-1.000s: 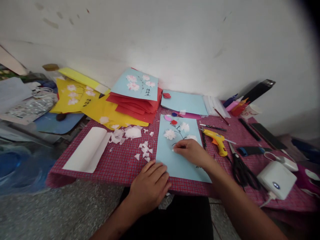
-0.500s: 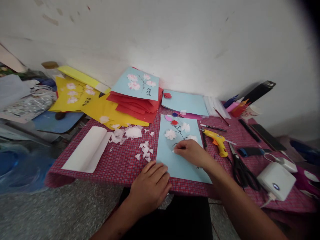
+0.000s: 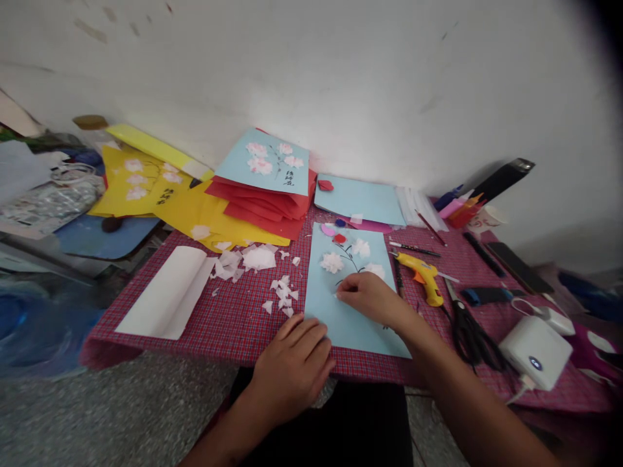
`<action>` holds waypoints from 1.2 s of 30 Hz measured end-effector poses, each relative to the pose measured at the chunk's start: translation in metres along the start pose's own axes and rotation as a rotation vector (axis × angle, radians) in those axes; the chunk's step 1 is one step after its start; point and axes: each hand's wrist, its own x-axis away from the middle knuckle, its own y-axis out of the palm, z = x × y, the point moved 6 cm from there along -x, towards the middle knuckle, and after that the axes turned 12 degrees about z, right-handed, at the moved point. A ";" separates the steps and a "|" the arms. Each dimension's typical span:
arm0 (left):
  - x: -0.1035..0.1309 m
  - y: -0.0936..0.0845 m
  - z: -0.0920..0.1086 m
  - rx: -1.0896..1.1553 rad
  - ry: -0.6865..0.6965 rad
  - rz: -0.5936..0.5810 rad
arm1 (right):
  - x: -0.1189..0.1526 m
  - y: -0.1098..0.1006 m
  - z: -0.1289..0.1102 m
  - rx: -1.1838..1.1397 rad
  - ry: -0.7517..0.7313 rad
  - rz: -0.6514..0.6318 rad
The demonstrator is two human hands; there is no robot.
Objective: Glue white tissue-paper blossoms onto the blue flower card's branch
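A light blue sheet (image 3: 324, 324) lies on the checked tablecloth, with a drawn dark branch (image 3: 351, 259) and white paper flowers (image 3: 331, 262) on it. My right hand (image 3: 366, 296) is over the middle of the sheet, its thumb and fingertips pinched on a small white paper piece (image 3: 337, 296) at the paper's surface. My left hand (image 3: 296, 353) rests flat at the table's front edge, fingers stretched out, touching the sheet's lower left corner. Torn white paper bits (image 3: 284, 293) are scattered just beyond the left hand. Part of the sheet is hidden under the right hand and forearm.
To the right lie a yellow glue gun (image 3: 424, 275), black scissors (image 3: 470, 337) and a white power box (image 3: 535, 353). Red paper (image 3: 265, 211) is stacked at the back under a finished flower picture (image 3: 277, 162). A folded white sheet (image 3: 165, 295) lies at the left, near yellow paper (image 3: 209, 214).
Both hands stay almost where they were, the right fingertips still at the same spot on the blue sheet. The view has shifted very slightly.
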 end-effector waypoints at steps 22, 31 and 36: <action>-0.003 -0.006 0.004 -0.003 0.020 -0.016 | 0.091 0.001 0.004 0.058 -0.190 0.442; 0.001 -0.005 0.006 0.022 0.039 -0.023 | 0.074 0.014 -0.013 0.422 -0.069 0.314; 0.002 -0.004 0.006 0.027 0.051 -0.016 | 0.072 0.016 -0.015 0.472 -0.074 0.330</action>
